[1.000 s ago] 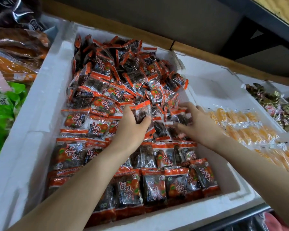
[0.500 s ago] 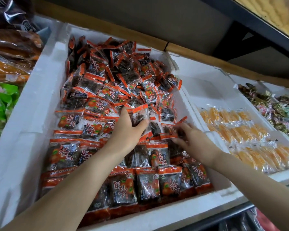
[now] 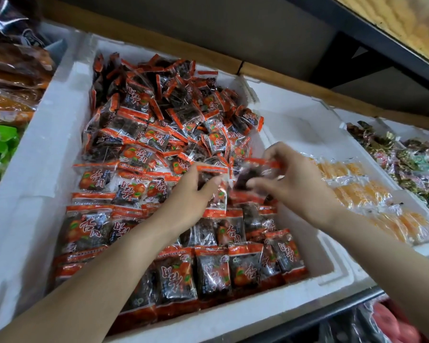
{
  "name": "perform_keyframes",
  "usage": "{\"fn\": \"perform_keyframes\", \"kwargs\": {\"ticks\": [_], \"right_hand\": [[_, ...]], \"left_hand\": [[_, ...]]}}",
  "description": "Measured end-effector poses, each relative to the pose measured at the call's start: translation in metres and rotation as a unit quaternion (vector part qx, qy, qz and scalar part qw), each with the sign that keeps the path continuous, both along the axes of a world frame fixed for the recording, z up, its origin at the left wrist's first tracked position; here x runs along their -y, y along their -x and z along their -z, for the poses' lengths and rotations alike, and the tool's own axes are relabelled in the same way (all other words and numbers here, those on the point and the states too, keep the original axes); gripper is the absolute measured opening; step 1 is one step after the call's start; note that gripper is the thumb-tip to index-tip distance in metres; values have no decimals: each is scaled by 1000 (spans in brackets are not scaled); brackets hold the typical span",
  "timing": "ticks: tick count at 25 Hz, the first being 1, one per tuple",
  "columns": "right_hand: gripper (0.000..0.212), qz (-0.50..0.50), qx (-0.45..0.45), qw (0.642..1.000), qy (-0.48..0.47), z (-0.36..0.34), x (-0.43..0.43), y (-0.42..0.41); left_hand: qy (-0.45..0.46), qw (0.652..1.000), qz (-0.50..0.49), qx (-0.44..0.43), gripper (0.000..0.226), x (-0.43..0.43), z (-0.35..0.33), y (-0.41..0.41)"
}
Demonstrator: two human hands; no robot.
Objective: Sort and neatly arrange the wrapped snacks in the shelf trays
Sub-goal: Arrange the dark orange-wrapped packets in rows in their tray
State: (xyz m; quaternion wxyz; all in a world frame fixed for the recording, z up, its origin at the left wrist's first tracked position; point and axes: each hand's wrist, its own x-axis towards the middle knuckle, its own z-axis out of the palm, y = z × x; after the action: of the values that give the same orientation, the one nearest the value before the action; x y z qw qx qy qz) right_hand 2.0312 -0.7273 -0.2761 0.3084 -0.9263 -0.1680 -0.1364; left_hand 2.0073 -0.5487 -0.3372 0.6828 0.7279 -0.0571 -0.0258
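Above the tray (image 3: 47, 149), left hand (image 3: 188, 193) and right hand (image 3: 295, 184) pinch blurred packets (image 3: 252, 173).

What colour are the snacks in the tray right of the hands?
Yellow-orange snacks, clear wrappers, best in the head view.

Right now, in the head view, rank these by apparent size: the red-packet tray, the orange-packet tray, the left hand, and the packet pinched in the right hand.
1. red-packet tray
2. orange-packet tray
3. left hand
4. packet in the right hand, partly hidden by fingers
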Motion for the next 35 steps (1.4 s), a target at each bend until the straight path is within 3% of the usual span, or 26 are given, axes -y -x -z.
{"fn": "perform_keyframes", "kwargs": {"ticks": [2, 4, 6, 8, 13, 16, 19, 22, 26, 29, 33, 35], "right_hand": [[29, 19, 84, 996, 35, -2, 19, -4], [18, -13, 102, 982, 161, 9, 35, -4], [25, -64, 121, 942, 306, 29, 51, -1], [35, -85, 82, 925, 361, 40, 57, 1], [23, -70, -15, 918, 390, 41, 60, 1], [28, -76, -17, 892, 445, 38, 58, -3], [18, -60, -47, 888, 455, 37, 49, -11], [36, -64, -80, 886, 453, 38, 41, -15], [39, -50, -6, 870, 491, 29, 37, -27], [45, 4, 85, 820, 567, 25, 34, -56], [45, 5, 46, 772, 634, 28, 18, -80], [33, 17, 30, 781, 623, 26, 12, -84]], "left_hand": [[8, 999, -33, -4, 13, -1, 1, -2], [-1, 999, -49, -6, 22, 0, 1, -3], [-4, 999, -50, -6, 34, 1, 2, -4], [-11, 999, -50, -8, 46, 1, 5, -6], [-16, 998, -54, -12, 42, 0, 6, -8], [-13, 998, -63, -1, 20, 0, 3, -6], [-19, 998, -65, 2, 39, 0, 2, -5], [-16, 997, -73, 1, 41, 1, 2, -4], [-30, 998, -61, -17, 57, 2, 5, -9], [-36, 997, -56, -24, 63, 1, 8, -11], [-27, 997, -69, -13, 52, 1, 8, -10], [-28, 997, -71, -6, 48, 2, 5, -9]]}}
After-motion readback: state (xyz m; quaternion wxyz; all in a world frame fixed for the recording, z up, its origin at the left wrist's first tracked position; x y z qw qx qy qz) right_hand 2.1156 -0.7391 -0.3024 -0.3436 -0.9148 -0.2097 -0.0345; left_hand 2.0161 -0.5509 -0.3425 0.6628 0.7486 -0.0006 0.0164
